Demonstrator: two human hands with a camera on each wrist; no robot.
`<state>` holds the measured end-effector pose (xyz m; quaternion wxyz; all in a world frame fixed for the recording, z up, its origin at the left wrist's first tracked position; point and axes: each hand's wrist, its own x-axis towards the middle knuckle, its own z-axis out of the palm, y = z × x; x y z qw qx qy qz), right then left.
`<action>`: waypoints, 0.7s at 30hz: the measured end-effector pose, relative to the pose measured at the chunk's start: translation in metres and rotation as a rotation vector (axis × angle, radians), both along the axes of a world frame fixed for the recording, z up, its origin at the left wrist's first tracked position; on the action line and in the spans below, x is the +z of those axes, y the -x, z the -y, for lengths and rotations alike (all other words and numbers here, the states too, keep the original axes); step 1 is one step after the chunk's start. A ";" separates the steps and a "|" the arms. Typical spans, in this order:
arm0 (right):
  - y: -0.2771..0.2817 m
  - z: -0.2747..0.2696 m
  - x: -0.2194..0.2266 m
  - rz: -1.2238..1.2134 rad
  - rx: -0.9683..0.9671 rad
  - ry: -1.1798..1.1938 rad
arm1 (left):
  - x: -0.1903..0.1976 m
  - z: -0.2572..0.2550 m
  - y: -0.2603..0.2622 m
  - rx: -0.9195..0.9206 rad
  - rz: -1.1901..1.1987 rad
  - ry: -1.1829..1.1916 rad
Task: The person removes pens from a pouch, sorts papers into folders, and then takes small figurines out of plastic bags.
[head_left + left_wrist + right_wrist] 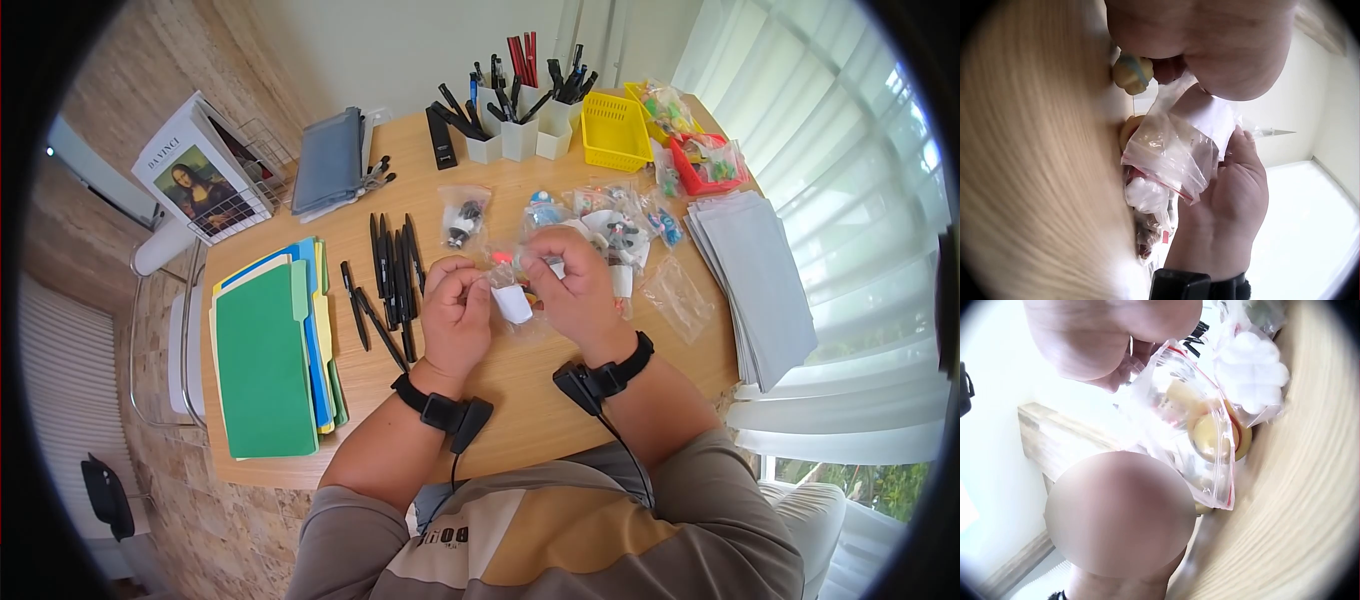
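Both hands meet over the middle of the desk at a clear zip bag (1166, 153) with a red-edged seal. My left hand (456, 312) pinches one side of it with curled fingers. From the other side my right hand (575, 290) grips the plastic between thumb and fingers. A white piece of paper (513, 303) shows at the bag between the hands. In the right wrist view, a round yellow thing (1213, 437) appears just behind the plastic. Close under the left hand, a small yellow figure (1132, 74) with a blue stripe rests on the desk.
Black pens (392, 270) and green folders (265, 365) lie to the left. Bagged toys (610, 220) spread beyond the right hand, with a loose clear bag (680, 297) nearby. Pen holders (520, 138), a yellow basket (614, 130) and a red basket (712, 182) stand behind; white papers (760, 300) lie right.
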<state>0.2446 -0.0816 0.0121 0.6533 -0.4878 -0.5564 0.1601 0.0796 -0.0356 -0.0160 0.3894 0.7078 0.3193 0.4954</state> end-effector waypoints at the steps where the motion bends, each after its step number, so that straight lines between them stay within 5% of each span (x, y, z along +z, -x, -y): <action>1: -0.002 0.000 0.004 0.175 -0.065 -0.103 | -0.001 0.000 0.000 -0.004 0.008 0.029; 5: 0.000 0.006 0.009 0.086 -0.080 -0.068 | -0.003 -0.001 0.000 -0.018 0.039 0.034; 8: 0.002 0.004 0.001 -0.237 -0.022 0.098 | -0.004 -0.003 0.000 -0.032 0.082 0.016; 10: 0.002 0.004 0.003 -0.105 -0.077 -0.137 | -0.006 -0.003 0.001 -0.052 0.114 0.041; 14: 0.003 0.007 0.003 -0.294 -0.015 0.007 | -0.006 0.001 0.000 -0.018 0.203 0.225; 16: 0.002 0.008 0.009 -0.264 -0.049 -0.190 | -0.003 0.004 0.001 -0.057 0.263 0.385; 20: 0.005 0.011 0.019 -0.443 -0.024 -0.202 | 0.002 0.006 0.004 -0.071 0.298 0.385; 21: 0.003 0.010 0.018 -0.434 -0.026 -0.131 | 0.003 0.003 0.005 -0.108 0.281 0.205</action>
